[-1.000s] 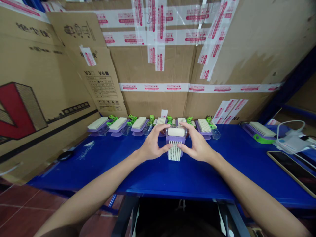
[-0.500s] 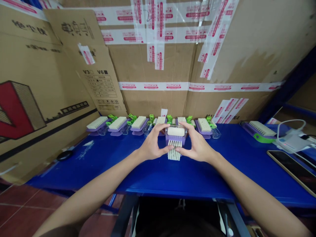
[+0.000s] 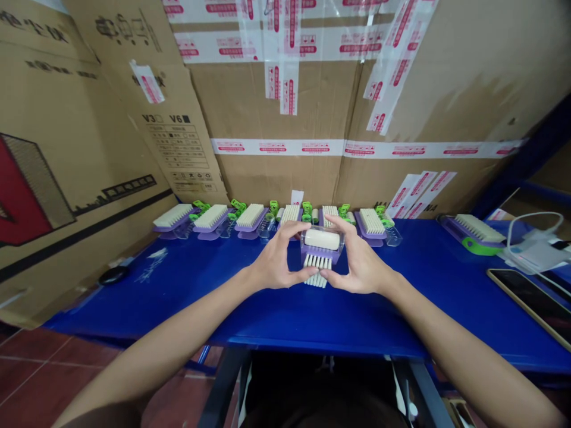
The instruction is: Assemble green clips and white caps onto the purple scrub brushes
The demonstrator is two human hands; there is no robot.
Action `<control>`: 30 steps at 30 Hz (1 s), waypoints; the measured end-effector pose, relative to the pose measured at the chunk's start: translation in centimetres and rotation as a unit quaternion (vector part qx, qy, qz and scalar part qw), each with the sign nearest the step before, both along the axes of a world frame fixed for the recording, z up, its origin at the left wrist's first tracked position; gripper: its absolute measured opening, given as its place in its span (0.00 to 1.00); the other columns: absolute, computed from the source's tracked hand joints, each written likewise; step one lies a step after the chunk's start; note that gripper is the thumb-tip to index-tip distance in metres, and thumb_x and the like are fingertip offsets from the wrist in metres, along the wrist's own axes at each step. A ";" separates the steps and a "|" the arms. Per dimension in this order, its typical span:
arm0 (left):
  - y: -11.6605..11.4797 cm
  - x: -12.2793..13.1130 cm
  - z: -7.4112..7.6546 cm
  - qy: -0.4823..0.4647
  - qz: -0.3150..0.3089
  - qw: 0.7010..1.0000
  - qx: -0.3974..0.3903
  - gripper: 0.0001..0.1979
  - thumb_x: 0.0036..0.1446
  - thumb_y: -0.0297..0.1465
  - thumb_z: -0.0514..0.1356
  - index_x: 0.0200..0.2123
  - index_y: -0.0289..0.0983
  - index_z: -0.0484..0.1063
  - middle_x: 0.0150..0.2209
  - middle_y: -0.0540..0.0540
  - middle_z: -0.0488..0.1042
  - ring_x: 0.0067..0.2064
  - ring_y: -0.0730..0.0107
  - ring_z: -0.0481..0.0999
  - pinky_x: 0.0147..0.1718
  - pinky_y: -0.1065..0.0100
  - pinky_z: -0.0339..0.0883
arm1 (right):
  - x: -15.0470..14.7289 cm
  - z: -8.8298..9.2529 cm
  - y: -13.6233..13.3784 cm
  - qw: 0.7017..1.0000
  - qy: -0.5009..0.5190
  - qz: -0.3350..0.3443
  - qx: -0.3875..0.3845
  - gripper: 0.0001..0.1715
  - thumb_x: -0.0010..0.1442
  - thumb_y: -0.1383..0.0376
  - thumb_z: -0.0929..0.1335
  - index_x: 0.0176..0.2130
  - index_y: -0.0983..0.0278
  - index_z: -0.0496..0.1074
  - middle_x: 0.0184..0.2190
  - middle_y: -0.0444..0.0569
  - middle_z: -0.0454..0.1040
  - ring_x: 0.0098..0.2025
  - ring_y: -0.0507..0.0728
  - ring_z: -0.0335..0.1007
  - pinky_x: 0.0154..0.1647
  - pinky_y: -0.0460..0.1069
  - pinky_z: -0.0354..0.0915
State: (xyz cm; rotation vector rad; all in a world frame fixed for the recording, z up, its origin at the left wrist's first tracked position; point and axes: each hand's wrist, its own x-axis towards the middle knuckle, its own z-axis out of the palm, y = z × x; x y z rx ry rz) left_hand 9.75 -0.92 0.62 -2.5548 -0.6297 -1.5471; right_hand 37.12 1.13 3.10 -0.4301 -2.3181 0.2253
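Observation:
Both my hands hold one purple brush (image 3: 320,251) just above the blue table (image 3: 285,309). It has a clear box with a white bar on top and white bristles hanging below. My left hand (image 3: 276,261) grips its left side, thumb under the bristles and fingers curled over the top. My right hand (image 3: 361,261) pinches the right side the same way. Behind it, a row of several like brushes (image 3: 252,217) with green clips lies bristles up along the back edge.
Taped cardboard boxes (image 3: 312,107) wall the back and left. One more purple and green brush (image 3: 473,232) lies at the right, beside a white charger with cable (image 3: 535,249) and a phone (image 3: 530,303). A small dark disc (image 3: 113,274) sits at the table's left.
My thumbs have closed in under the bristles and the brush sits slightly tilted to the right. The camera has tipped up a little, so everything appears lower.

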 end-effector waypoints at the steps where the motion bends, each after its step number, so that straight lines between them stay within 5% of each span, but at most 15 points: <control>1: 0.0 0.0 0.0 0.000 -0.001 1.000 0.000 0.47 0.68 0.50 0.74 0.80 0.48 0.54 0.62 0.36 0.74 0.56 0.46 0.80 0.55 0.41 0.81 | 0.0 0.0 0.0 1.000 -0.001 0.001 0.000 0.70 0.69 0.46 0.77 0.87 0.53 0.34 0.73 0.65 0.72 0.69 0.80 0.78 0.68 0.77 0.77; 11: 0.0 0.2 -0.4 0.006 -0.013 1.000 0.021 0.50 0.68 0.52 0.74 0.82 0.48 0.52 0.66 0.33 0.74 0.64 0.38 0.80 0.61 0.35 0.80 | -0.2 -0.3 -0.2 1.000 -0.002 0.009 0.015 0.72 0.68 0.47 0.77 0.87 0.52 0.31 0.74 0.65 0.69 0.68 0.79 0.77 0.69 0.77 0.76; 19: 0.5 -0.1 -1.5 -0.044 -0.018 0.997 -0.063 0.58 0.64 0.55 0.76 0.83 0.49 0.47 0.68 0.32 0.70 0.63 0.41 0.81 0.62 0.37 0.80 | 0.2 -0.7 0.5 1.000 0.001 0.008 -0.015 0.71 0.69 0.46 0.76 0.87 0.51 0.30 0.79 0.65 0.62 0.69 0.79 0.76 0.69 0.77 0.77; 26: 0.9 0.0 -1.8 -0.064 -0.013 0.990 -0.121 0.54 0.66 0.55 0.75 0.82 0.49 0.49 0.72 0.30 0.64 0.64 0.42 0.79 0.59 0.41 0.82 | 0.3 -1.0 1.1 0.999 0.014 0.006 -0.036 0.67 0.71 0.46 0.76 0.86 0.49 0.32 0.82 0.66 0.55 0.78 0.81 0.67 0.73 0.80 0.73; 30: 0.9 -0.1 -1.7 -0.056 -0.017 0.991 -0.122 0.51 0.69 0.51 0.73 0.82 0.48 0.48 0.71 0.31 0.67 0.66 0.41 0.78 0.61 0.39 0.80 | 0.3 -1.2 1.4 0.999 0.015 -0.014 -0.044 0.67 0.72 0.45 0.75 0.86 0.49 0.32 0.82 0.65 0.56 0.72 0.79 0.72 0.69 0.78 0.76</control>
